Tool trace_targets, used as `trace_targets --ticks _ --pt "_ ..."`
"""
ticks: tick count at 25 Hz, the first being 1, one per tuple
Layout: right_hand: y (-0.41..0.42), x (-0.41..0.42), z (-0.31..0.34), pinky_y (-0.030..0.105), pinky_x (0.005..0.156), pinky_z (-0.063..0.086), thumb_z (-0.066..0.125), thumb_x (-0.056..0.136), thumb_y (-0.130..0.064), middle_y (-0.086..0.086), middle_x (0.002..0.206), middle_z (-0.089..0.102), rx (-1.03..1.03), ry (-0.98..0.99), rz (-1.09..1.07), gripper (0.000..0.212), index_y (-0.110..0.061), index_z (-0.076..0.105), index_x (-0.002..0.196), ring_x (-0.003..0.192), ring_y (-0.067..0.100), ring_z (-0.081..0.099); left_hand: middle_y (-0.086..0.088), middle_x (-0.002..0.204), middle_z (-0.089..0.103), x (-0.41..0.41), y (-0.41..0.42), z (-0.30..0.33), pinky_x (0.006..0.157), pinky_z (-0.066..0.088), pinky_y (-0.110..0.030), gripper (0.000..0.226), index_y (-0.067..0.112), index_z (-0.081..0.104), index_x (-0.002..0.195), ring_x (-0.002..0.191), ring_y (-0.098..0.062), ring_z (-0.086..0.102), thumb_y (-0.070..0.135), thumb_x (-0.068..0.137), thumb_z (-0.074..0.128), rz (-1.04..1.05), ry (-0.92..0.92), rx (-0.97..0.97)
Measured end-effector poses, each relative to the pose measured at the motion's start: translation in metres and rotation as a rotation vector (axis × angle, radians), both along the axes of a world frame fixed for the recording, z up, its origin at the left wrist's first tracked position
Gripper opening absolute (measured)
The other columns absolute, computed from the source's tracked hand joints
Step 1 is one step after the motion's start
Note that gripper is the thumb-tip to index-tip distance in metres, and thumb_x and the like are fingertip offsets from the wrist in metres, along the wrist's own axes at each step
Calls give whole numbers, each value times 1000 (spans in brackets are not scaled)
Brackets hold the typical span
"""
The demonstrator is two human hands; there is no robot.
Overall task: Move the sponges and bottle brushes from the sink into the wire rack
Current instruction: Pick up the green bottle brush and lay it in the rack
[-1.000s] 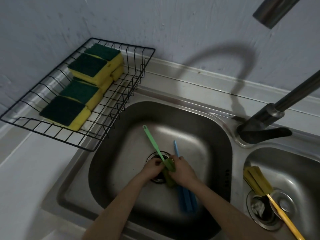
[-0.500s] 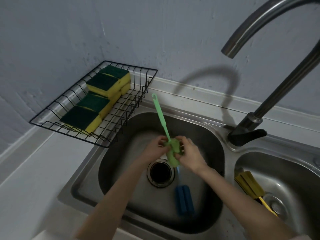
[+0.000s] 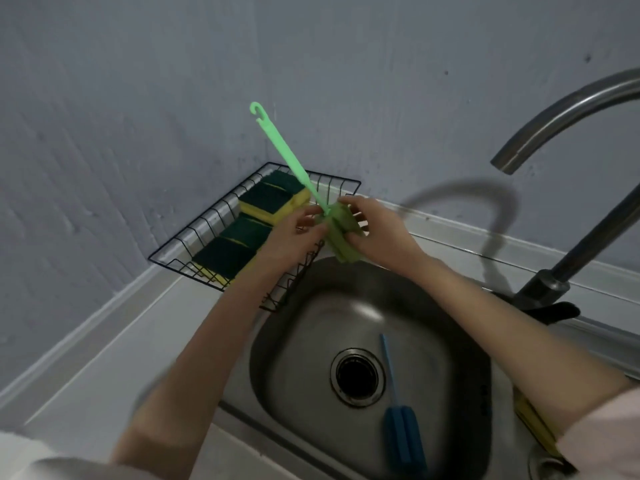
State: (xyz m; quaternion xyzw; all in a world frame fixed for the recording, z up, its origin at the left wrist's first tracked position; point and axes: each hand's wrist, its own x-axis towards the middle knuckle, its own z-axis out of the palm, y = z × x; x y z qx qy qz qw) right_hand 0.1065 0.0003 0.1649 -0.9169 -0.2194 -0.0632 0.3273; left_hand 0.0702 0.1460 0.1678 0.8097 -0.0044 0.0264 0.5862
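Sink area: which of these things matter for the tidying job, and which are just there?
Job: green brush held by left hand and right hand; blue brush; sponges; wire rack; sink.
Just there: faucet; wall.

A blue-grey wall (image 3: 173, 81), scuffed and dimly lit, backs a pale worktop (image 3: 104, 358). A steel tap (image 3: 571, 112) arcs overhead, throwing its curved shadow (image 3: 478, 195) across the wall.
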Motion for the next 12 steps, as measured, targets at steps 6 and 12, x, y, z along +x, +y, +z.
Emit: trace_targets --ticks 6,12 --pt "81 26 11 36 95 46 54 83 -10 15 123 59 -55 -59 175 46 -13 49 129 110 27 57 -9 123 54 1 61 -3 90 46 -34 35 10 46 126 108 -19 53 17 91 47 260 23 -83" --pt "119 36 -31 36 89 49 58 84 -9 18 120 57 -139 83 252 40 -8 50 123 109 29 57 -15 125 60 -1 89 -39 89 42 -30 34 8 52 122 112 -28 56 21 93 39 306 100 385"
